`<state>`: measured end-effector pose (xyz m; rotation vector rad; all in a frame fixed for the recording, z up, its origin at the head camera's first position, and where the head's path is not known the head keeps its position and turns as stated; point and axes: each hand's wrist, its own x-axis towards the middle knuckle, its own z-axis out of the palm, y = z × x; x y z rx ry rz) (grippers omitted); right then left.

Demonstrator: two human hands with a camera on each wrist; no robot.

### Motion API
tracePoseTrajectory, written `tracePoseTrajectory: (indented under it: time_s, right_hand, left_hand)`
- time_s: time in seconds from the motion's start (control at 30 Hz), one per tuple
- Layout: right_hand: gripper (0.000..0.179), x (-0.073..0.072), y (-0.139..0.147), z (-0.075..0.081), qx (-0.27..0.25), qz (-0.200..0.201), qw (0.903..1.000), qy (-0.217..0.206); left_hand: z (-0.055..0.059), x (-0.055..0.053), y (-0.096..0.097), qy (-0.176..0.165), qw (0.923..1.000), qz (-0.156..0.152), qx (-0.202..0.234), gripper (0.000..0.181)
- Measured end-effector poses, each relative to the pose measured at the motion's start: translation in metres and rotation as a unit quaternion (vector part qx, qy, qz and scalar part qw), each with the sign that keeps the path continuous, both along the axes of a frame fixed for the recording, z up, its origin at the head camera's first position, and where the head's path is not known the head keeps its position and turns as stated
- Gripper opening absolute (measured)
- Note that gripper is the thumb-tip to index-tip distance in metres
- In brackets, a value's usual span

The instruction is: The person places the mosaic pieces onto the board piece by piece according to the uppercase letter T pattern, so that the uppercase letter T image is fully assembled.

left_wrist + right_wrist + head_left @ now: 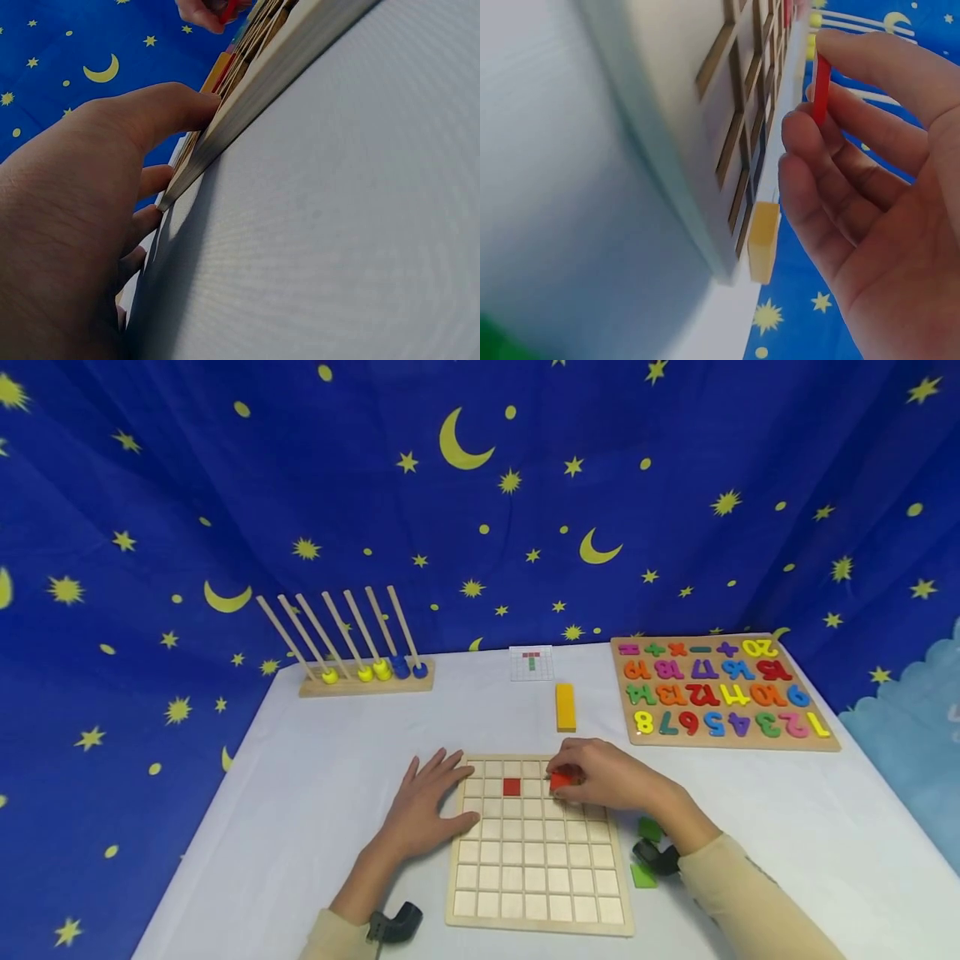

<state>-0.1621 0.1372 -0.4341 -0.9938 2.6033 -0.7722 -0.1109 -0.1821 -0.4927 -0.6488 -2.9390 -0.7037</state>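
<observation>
A wooden grid board (535, 878) lies on the white table. One red square tile (512, 787) sits in a cell of its second row from the far edge. Over the board's far right part, my right hand (611, 774) pinches another red square tile (821, 91) between thumb and fingers. In the right wrist view that tile stands on edge, above the board and apart from it. My left hand (426, 810) rests at the board's left edge with fingers spread; the left wrist view shows its thumb (169, 112) touching the rim.
Green pieces (642, 876) lie right of the board, partly behind the right wrist camera. Beyond the board are a yellow block (566, 707) and a small card with a red and green T pattern (531, 664). A bead abacus (367, 685) stands back left, a number puzzle (720, 693) back right.
</observation>
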Motion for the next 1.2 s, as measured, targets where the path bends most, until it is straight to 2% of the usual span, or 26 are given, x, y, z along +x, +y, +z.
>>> tracePoseTrajectory:
  time_s: [0.23, 0.77, 0.97, 1.2]
  right_hand:
    - [0.026, -0.004, -0.011, 0.0, -0.009, 0.014, 0.9996, 0.025]
    - [0.024, -0.007, -0.033, -0.005, 0.009, 0.052, 0.9983, 0.023]
    - [0.027, -0.006, -0.037, -0.006, 0.019, 0.053, 0.9984, 0.009]
    - [0.027, -0.006, -0.038, -0.008, 0.025, 0.056, 0.998, 0.018]
  left_hand:
    - [-0.001, 0.0, -0.001, 0.002, 1.0, 0.001, 0.002, 0.072]
    - [-0.005, -0.001, -0.001, 0.011, 0.9999, 0.001, -0.002, 0.072]
    - [-0.005, -0.001, -0.001, 0.005, 1.0, 0.0, -0.003, 0.073]
    - [-0.001, -0.001, 0.0, 0.009, 1.0, -0.003, 0.001, 0.071]
